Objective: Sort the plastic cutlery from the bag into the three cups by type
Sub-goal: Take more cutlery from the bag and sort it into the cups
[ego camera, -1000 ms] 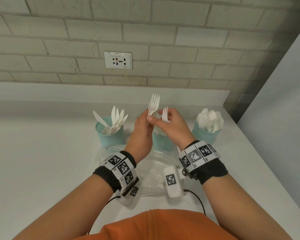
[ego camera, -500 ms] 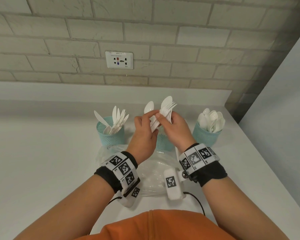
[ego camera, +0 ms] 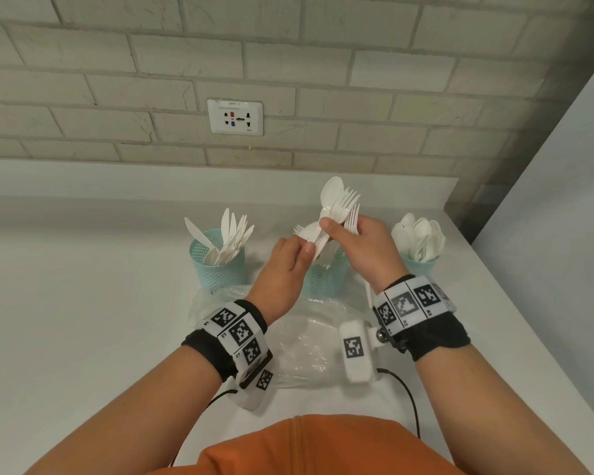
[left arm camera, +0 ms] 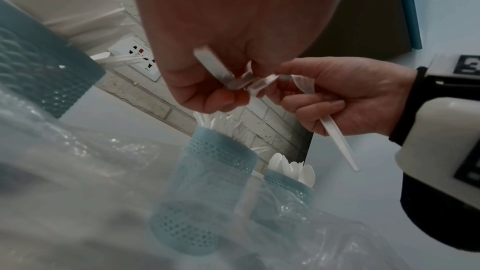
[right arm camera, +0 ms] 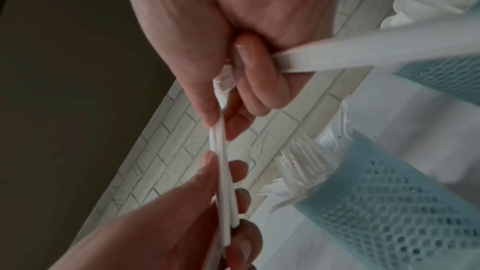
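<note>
Both hands meet above the middle cup (ego camera: 324,279), which holds forks. My right hand (ego camera: 360,245) grips a fan of white plastic spoons and forks (ego camera: 338,204) with their heads up. My left hand (ego camera: 288,265) pinches the lower handles (right arm camera: 224,202) of that bundle between thumb and fingers. One long handle (left arm camera: 337,139) sticks out below the right palm. The left cup (ego camera: 216,265) holds knives (ego camera: 230,234). The right cup (ego camera: 420,265) holds spoons (ego camera: 417,233). The clear plastic bag (ego camera: 309,334) lies crumpled on the counter below my wrists.
A white counter (ego camera: 83,303) runs to a brick wall with a power socket (ego camera: 235,117). A grey panel (ego camera: 563,200) rises on the right, close to the spoon cup. Cables trail from the wrist cameras near my orange shirt.
A second ago the hands each held forks apart. They have since come together on one mixed bundle, which has tilted right, and the left hand has slid down its handles.
</note>
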Demonstrator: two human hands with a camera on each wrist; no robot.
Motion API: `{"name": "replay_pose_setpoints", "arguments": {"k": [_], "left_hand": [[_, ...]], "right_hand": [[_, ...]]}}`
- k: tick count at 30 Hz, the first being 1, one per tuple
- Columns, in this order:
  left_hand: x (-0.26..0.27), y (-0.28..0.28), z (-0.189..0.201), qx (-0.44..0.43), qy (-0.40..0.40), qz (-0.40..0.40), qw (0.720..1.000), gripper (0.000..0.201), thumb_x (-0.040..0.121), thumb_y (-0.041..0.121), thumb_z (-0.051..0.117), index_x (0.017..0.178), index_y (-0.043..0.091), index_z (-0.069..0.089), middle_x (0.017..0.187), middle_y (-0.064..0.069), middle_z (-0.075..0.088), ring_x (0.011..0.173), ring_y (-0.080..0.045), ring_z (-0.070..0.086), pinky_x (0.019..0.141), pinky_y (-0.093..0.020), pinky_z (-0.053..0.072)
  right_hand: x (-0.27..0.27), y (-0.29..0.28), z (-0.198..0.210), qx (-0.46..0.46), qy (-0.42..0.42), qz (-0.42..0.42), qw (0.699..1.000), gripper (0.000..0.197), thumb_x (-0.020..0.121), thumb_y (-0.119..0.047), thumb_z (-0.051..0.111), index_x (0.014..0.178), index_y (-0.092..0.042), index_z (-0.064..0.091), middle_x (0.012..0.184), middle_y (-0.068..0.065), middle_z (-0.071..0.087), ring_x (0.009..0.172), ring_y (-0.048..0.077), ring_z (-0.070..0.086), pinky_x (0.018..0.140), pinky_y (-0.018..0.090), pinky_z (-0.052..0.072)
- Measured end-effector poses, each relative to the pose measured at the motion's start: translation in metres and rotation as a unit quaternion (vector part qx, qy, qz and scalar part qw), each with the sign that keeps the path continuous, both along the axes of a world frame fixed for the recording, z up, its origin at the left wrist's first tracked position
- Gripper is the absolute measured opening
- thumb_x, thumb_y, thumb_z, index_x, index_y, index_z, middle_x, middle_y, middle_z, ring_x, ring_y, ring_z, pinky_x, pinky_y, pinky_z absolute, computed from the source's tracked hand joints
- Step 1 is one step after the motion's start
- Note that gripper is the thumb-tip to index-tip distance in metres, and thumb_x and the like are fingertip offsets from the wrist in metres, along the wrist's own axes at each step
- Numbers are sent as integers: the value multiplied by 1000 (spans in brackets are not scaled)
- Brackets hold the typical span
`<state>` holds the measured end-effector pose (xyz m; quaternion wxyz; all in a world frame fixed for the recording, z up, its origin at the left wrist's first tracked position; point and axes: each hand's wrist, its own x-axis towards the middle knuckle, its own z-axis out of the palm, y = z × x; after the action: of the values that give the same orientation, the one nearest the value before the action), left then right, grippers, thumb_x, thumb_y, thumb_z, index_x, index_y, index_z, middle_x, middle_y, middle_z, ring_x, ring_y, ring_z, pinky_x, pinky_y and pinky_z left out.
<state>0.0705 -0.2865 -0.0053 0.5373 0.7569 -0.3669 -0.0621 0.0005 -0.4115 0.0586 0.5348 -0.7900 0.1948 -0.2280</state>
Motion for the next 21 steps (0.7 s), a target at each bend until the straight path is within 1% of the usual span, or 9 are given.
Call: {"name": "replay_pose_setpoints", "arguments": {"k": [1,3,6,9,13,16,17,19,21], "left_hand": [[0,1,0,0,2,4,1000,25,95,51,32,78,34,41,82,6,42,75,-13,43,74,-37,45],[-1,2,2,-2,4,12,1000,26,93,53,32,78,33,39,78,7,42,73,-15,44,71,-40,46],[-2,1,5,-3,8,15,1000,21,97,41,39,80,31,39,75,3,47,67,-14,46,66,-31,43],[-5,0,9,-9,50,10,999,18,98,35,42,82,27,37,74,0,50,64,-15,49,64,-32,44],[-9,4,14,-32,78,12,996,19,99,32,37,90,16,36,75,5,42,65,-10,41,66,-30,41],[-11,4,18,-57,83,24,995,18,101,29,34,88,17,35,74,7,38,62,-6,37,60,-15,38],[-11,3,19,-64,85,26,994,18,101,29,34,85,19,35,74,7,38,61,-4,36,58,-13,36],[-9,3,21,-75,101,25,992,20,101,30,33,82,23,34,73,8,37,59,-3,35,56,-14,35],[-7,5,20,-88,121,23,988,21,102,29,32,82,23,34,73,7,35,58,-3,33,55,-13,34]], "right_hand": [[0,1,0,6,0,2,1000,21,88,-29,64,94,-10,72,87,0,73,79,6,66,64,7,47],[-1,2,0,19,-3,3,1000,18,87,-28,66,95,-13,72,88,-3,73,79,2,67,66,7,48],[0,3,0,39,-5,-4,999,15,87,-27,66,91,-14,72,83,-6,72,72,-2,66,64,8,49],[0,5,1,50,-4,-3,999,16,88,-26,64,90,-12,72,77,-9,72,63,-7,64,56,4,45],[-5,4,10,73,-1,16,997,22,89,-22,63,86,-2,70,45,-19,58,40,-8,51,41,4,35],[-8,2,17,77,-7,25,997,20,89,-21,63,88,-2,70,46,-19,60,38,-8,50,39,4,34],[-9,2,20,79,-9,27,996,19,89,-19,63,89,-2,70,45,-18,59,37,-7,49,39,5,34],[-10,0,24,75,-12,31,997,19,90,-18,63,90,-1,70,42,-18,56,34,-6,48,37,5,33],[-13,-4,28,72,-19,22,997,19,90,-18,63,90,-1,70,41,-19,55,34,-6,48,37,5,34]]}}
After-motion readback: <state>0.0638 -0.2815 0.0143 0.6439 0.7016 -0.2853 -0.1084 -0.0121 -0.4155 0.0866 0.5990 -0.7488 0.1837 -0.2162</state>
